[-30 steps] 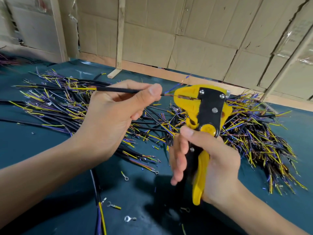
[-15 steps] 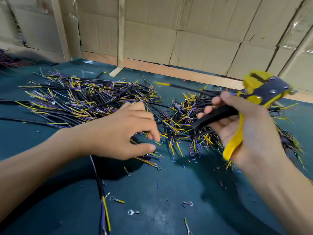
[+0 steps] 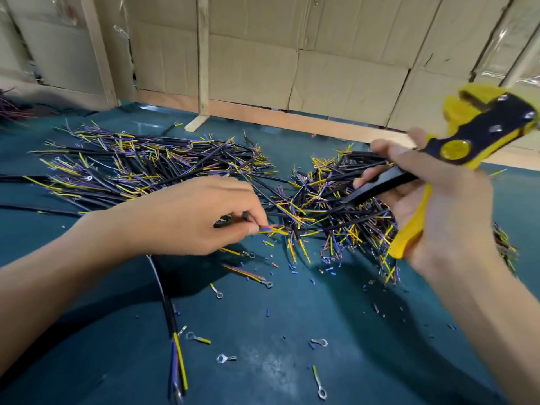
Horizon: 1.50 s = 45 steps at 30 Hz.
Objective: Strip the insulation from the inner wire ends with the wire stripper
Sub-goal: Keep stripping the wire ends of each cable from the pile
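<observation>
My right hand (image 3: 444, 206) grips the yellow and black wire stripper (image 3: 455, 147) by its handles, raised at the right with its jaws pointing up and right. My left hand (image 3: 190, 217) reaches down into the heap of black cables (image 3: 327, 206) and pinches the coloured inner wire ends of one cable (image 3: 273, 229) between thumb and fingers. A second heap of black cables (image 3: 140, 168) with yellow and purple ends lies to the left.
The teal table top (image 3: 292, 317) carries loose ring terminals (image 3: 225, 358), small bits of cut blue insulation (image 3: 327, 270) and one black cable (image 3: 172, 325) running toward me. Cardboard panels (image 3: 336, 68) and a wooden post (image 3: 202, 54) stand behind the table.
The cable I held at the stripper jaws is gone from my left hand, which dropped to the pile and pinched another cable's ends. My right hand swung the stripper up and right.
</observation>
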### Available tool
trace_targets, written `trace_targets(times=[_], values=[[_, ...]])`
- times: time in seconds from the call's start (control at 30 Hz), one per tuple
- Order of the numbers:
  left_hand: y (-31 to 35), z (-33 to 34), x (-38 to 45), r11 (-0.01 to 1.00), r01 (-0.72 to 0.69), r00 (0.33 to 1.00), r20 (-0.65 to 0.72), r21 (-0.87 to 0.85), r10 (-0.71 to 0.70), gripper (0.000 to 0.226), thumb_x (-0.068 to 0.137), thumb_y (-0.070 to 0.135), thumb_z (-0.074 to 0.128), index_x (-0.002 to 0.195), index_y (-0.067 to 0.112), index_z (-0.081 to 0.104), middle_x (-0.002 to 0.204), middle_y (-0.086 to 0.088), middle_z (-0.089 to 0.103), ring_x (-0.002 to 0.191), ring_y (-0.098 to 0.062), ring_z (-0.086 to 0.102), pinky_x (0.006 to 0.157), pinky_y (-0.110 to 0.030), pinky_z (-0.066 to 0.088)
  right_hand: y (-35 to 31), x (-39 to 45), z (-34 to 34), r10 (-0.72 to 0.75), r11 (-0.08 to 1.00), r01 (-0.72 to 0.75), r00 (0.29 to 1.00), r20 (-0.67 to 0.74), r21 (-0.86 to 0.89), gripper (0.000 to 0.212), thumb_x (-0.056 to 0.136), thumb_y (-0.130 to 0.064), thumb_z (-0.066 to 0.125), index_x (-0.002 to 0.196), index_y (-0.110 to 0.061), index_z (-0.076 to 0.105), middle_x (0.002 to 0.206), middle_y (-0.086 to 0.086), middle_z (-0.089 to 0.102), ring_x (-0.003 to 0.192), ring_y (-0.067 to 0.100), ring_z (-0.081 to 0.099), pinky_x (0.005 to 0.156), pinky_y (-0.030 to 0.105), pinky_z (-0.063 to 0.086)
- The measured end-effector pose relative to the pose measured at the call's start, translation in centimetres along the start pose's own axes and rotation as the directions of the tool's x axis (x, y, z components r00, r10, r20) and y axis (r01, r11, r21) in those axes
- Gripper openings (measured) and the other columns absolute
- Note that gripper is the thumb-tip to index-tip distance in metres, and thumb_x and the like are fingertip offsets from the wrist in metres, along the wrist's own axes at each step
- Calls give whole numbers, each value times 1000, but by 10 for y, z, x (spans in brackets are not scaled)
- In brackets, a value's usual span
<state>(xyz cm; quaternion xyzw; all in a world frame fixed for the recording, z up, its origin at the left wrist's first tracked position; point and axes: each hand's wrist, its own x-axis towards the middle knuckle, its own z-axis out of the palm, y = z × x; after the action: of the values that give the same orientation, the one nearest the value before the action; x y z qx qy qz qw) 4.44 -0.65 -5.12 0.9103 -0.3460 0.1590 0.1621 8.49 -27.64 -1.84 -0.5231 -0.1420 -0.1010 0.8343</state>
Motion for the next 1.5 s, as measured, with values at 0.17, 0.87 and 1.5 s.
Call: trace_targets(times=[0.17,0.87,1.5], values=[[2,2,4,999,-51,978,-203,13,53,22,100,20,57,118,16,68,102,6,64,96,-8,60,90,-29,48,20,-18,10,92,976,-46,973,213,-215,19,81,0,76,94,-1,62,93,26,69,64,35,62,70,55,56],[20,-12,17,144,-341,616,-337,-929,-712,18,102,10,51,116,21,57,94,0,59,82,-17,62,69,-34,55,25,-41,28,333,925,-380,826,455,14,6,83,-2,65,86,-8,63,84,24,70,74,36,70,68,47,58],[25,26,14,268,-17,886,-139,-963,-443,26,80,20,70,102,6,75,79,-12,72,72,-24,67,59,-31,53,36,-37,23,305,951,-299,871,385,-77,16,75,4,73,88,-3,66,76,24,62,66,39,66,67,48,57]])
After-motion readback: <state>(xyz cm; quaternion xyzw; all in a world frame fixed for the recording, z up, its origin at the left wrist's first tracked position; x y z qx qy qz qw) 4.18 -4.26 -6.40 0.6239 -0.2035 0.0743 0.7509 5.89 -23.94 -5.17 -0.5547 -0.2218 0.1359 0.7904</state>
